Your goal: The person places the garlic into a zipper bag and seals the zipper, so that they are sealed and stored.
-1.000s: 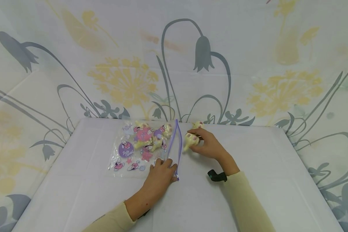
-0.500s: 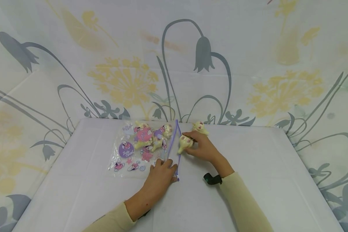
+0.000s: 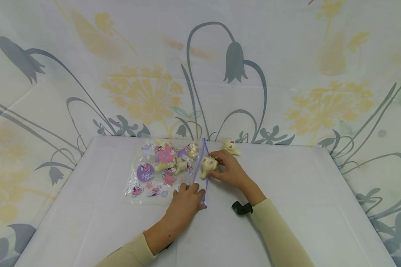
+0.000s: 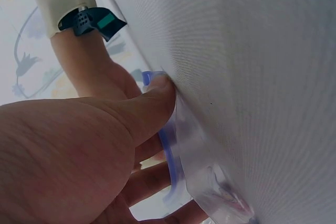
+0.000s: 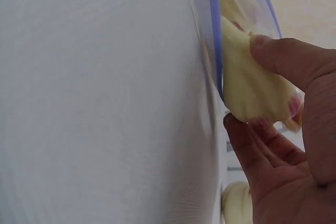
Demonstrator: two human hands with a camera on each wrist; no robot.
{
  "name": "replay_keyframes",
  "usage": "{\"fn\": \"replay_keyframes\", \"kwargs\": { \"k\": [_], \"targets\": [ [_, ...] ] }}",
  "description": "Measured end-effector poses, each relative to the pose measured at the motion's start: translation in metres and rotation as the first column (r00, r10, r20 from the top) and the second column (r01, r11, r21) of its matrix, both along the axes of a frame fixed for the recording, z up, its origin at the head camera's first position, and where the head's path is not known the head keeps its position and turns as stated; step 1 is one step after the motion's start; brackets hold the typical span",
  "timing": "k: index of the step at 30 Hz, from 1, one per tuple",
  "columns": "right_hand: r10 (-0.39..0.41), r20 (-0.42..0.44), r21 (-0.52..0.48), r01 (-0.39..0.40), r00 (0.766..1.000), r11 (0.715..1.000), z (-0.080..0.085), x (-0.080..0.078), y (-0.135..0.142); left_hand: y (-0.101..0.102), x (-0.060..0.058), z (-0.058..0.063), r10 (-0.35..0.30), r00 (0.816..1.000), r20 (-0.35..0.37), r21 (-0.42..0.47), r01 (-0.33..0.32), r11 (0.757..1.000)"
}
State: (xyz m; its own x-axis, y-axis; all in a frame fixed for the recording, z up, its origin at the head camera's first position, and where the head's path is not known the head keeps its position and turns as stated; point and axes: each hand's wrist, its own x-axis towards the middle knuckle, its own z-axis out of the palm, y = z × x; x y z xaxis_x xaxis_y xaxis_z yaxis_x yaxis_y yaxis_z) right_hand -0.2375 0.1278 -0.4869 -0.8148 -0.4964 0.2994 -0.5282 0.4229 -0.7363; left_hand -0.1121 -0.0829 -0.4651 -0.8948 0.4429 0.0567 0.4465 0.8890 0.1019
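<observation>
My right hand (image 3: 230, 170) pinches a pale yellow toy figure (image 3: 208, 166) with pink markings at the open mouth of a clear zip bag (image 3: 133, 196). In the right wrist view, thumb and fingers grip the toy figure (image 5: 249, 85) between the two purple zip strips (image 5: 213, 30). My left hand (image 3: 186, 202) holds the near corner of the bag's mouth, its thumb (image 4: 160, 90) on the zip strip's end in the left wrist view. Several similar yellow toys (image 3: 180, 167) lie inside the bag, partly hidden by its printed pink and purple pictures.
Another yellow toy figure (image 3: 231, 147) lies at the table's back edge, just beyond my right hand. A white cloth covers the table (image 3: 304, 185). Flower-printed fabric (image 3: 287, 74) rises behind it and at both sides. A dark wrist camera (image 3: 242, 208) sits on my right wrist.
My right hand has moved left with the toy figure, from beside the bag into its mouth. The toy at the back has come fully into sight. My left hand has stayed put.
</observation>
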Motion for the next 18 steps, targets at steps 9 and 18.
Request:
{"fn": "replay_keyframes", "kwargs": {
  "k": [9, 18],
  "targets": [
    [-0.024, -0.047, 0.027, 0.026, 0.999, 0.999, -0.001, 0.0, -0.003, 0.0, 0.001, 0.0, 0.002, 1.0, -0.003, -0.002, -0.002, 1.0],
    [-0.018, -0.062, 0.029, 0.02, 0.998, 0.999, 0.001, 0.004, -0.013, 0.0, 0.001, 0.002, 0.002, 1.0, -0.004, -0.015, -0.002, 1.0]
  ]
}}
